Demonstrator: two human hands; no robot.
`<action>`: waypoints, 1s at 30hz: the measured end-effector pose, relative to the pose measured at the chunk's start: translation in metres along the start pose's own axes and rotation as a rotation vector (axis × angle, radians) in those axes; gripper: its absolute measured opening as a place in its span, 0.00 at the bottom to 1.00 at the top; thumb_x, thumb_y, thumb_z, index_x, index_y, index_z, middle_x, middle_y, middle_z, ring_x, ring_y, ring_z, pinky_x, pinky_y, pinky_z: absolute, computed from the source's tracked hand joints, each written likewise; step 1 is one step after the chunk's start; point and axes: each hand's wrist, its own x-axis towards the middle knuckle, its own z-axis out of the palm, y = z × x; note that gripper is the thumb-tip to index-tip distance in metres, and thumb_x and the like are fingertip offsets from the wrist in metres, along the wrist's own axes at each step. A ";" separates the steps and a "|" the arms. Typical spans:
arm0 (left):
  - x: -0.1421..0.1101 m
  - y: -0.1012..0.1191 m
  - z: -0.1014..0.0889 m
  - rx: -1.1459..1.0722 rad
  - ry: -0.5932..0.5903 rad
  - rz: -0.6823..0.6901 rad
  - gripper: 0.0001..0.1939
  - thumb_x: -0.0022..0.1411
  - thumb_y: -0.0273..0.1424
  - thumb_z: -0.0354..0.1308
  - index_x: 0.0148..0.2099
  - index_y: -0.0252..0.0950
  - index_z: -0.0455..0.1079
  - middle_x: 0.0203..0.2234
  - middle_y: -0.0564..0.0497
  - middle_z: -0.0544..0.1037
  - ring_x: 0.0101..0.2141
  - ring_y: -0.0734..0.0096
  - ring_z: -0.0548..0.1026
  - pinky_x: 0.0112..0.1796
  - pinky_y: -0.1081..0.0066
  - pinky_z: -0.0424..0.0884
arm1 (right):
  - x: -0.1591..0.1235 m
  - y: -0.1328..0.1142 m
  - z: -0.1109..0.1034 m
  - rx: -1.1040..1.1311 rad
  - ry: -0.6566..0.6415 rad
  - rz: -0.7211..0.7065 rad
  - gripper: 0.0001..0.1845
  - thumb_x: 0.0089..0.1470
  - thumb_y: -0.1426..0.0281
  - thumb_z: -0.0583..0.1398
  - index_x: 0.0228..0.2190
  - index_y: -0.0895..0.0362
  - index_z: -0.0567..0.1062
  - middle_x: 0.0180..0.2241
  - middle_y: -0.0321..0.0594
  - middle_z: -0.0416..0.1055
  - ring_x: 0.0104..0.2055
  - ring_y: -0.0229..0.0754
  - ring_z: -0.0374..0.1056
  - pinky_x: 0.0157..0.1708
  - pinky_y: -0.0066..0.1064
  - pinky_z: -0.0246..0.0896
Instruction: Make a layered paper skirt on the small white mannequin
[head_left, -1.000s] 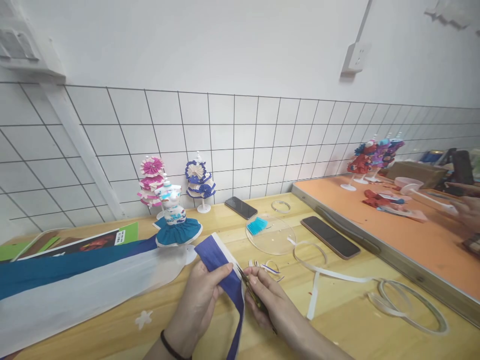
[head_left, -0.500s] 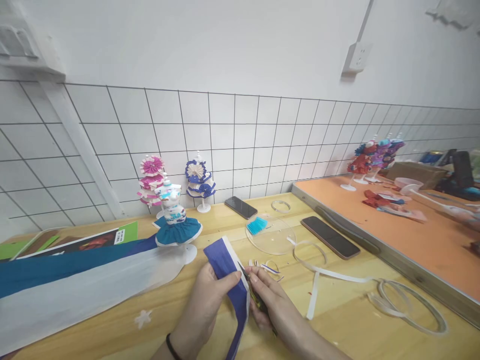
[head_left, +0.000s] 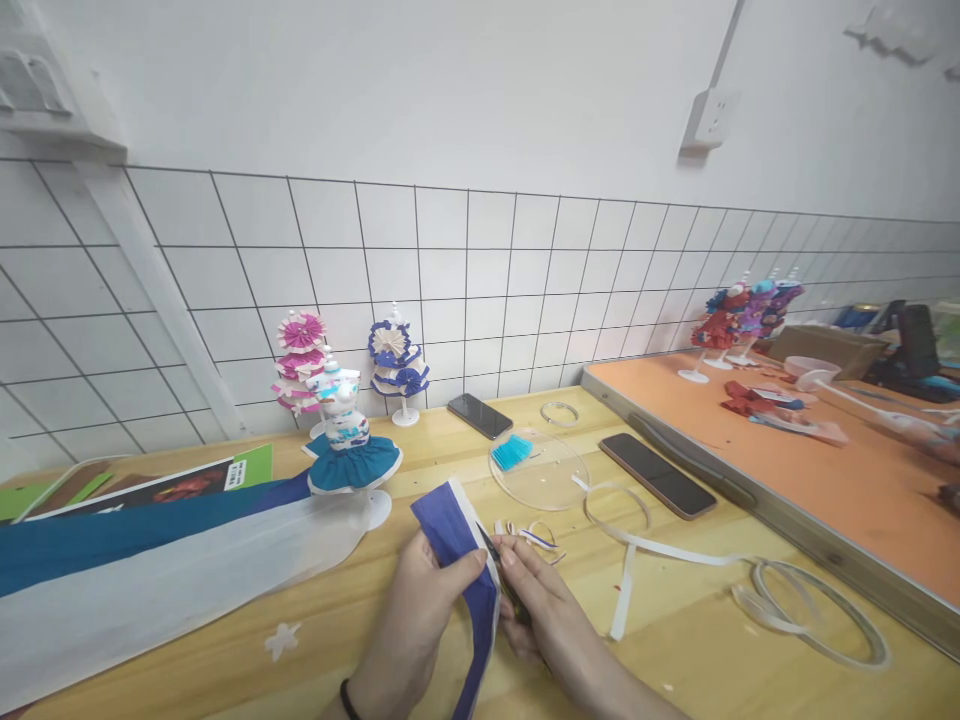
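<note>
Purple strip (head_left: pixel 444 527) pinched in L hand (head_left: pixel 420 597), btm off-frame; R hand (head_left: pixel 546 608) gripping dark tool (head_left: pixel 488 542), mostly hidden.

The single head-worn view looks forward and down across the table (head_left: pixel 330 610), near at the frame's bottom edge, toward the wall (head_left: pixel 450 100) filling the upper half.

The left hand (head_left: pixel 420 610) is bare, and below its grip a thin black band (head_left: pixel 347 698) circles the wrist (head_left: pixel 379 685), partly cut off by the view's lower edge; its material cannot be told. The right hand (head_left: pixel 544 605) is bare too, its forearm (head_left: pixel 615 680) uncovered behind the grip.
</note>
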 end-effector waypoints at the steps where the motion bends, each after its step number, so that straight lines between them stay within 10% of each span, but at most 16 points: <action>1: 0.000 0.000 0.000 0.000 0.002 0.000 0.08 0.46 0.25 0.62 0.32 0.33 0.69 0.28 0.51 0.79 0.31 0.68 0.75 0.33 0.72 0.71 | 0.000 0.000 0.000 0.002 -0.005 -0.006 0.27 0.44 0.46 0.58 0.36 0.55 0.65 0.16 0.24 0.56 0.11 0.24 0.44 0.10 0.18 0.33; 30: -0.001 -0.002 0.001 -0.051 -0.030 -0.014 0.09 0.48 0.25 0.61 0.35 0.32 0.70 0.33 0.46 0.80 0.37 0.61 0.76 0.37 0.67 0.71 | 0.003 0.003 0.000 0.091 -0.020 -0.052 0.23 0.46 0.49 0.60 0.33 0.54 0.63 0.17 0.24 0.50 0.16 0.28 0.42 0.15 0.22 0.31</action>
